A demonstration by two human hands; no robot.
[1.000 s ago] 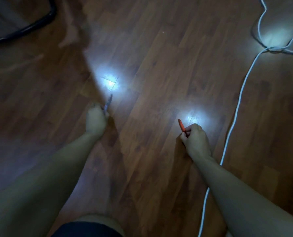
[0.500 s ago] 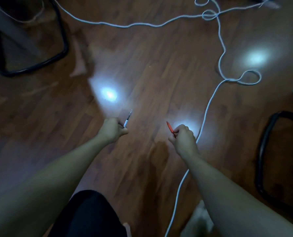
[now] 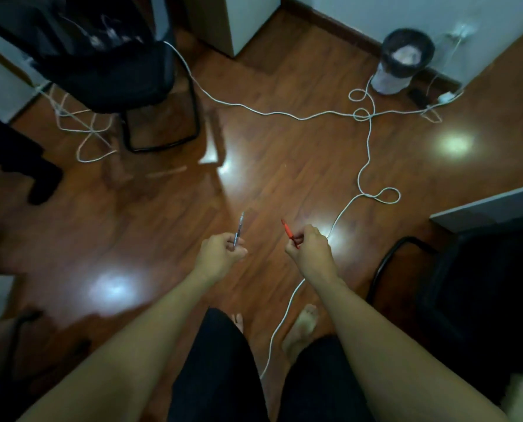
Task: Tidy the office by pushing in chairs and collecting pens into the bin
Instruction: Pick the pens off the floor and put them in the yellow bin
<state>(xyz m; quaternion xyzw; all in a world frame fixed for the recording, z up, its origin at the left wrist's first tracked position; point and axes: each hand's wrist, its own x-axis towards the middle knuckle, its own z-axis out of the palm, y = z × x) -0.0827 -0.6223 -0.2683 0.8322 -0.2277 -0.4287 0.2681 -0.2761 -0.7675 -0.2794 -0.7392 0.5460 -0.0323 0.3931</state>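
My left hand (image 3: 219, 254) grips a blue-grey pen (image 3: 239, 227) whose tip points up and away from me. A red pen (image 3: 287, 229) sticks out of my right hand (image 3: 310, 249), pinched in curled fingers. Both hands hover above the wooden floor, close together in the middle of the view. The bin (image 3: 398, 60), round with a dark liner, stands far off at the back right by the wall. One black chair (image 3: 107, 65) stands at the back left, another black chair (image 3: 473, 287) at the right beside a desk edge (image 3: 485, 205).
A long white cable (image 3: 365, 166) loops across the floor from the bin area down between my bare feet (image 3: 302, 327). More cables tangle under the left chair (image 3: 83, 132). A white cabinet (image 3: 238, 19) stands at the back. Another person's dark leg (image 3: 16, 153) is at the left.
I have risen from the floor with a pen in each hand. The view has lifted and widened, so the bin, chairs and walls now show. My hands have drawn closer together.
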